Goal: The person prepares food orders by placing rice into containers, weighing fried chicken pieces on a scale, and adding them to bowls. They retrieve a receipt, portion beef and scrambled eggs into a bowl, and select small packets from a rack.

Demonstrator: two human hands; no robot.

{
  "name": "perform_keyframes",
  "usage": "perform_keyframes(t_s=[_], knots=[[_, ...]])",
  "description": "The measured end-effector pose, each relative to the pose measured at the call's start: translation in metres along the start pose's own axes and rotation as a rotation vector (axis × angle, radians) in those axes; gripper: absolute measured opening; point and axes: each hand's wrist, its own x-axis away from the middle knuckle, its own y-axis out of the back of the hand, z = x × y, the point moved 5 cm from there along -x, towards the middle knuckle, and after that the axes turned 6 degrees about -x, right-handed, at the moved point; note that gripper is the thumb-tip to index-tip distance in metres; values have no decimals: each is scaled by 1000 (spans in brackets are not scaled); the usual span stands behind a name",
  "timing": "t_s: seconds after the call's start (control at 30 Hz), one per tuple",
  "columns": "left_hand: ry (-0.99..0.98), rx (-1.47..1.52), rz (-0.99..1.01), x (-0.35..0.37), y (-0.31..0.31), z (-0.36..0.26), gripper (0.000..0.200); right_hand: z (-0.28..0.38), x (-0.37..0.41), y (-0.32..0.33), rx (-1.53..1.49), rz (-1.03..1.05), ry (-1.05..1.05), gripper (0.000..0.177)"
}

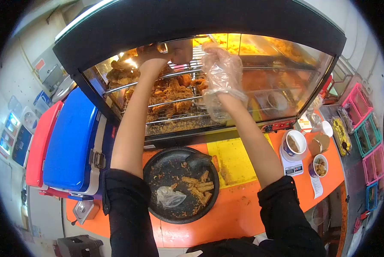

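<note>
Both my arms reach into a lit glass food warmer (200,136). My left hand (151,55) is in shadow near the upper rack, its fingers closed against a brownish thing (181,51) whose kind I cannot make out. In a clear plastic glove, my right hand (223,68) is closed just right of it, fingers pinched together; what they hold is hidden. Fried chicken pieces (175,96) lie on the wire rack below my hands. More golden fried food (243,45) glows at the back.
A black round pan (151,199) with fried strips (198,186) and a crumpled plastic bag (169,197) stands on the orange counter (239,210). A blue cooler (70,145) is at left. Paper bowls (297,143) and a scale (292,168) are at right.
</note>
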Motion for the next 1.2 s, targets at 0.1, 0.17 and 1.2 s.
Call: perform_keyframes(t_s=[0.1,0.17,1.2], knots=[[7,-11,72,16,-3,-12,75,0,18,35,219,-159,30,19],[85,-6,-99,26,-3,-9,67,-20,44,50,300,-262,-15,29],[379,86,-284,584,126,44,17,1,116,-150,244,451,91,22]])
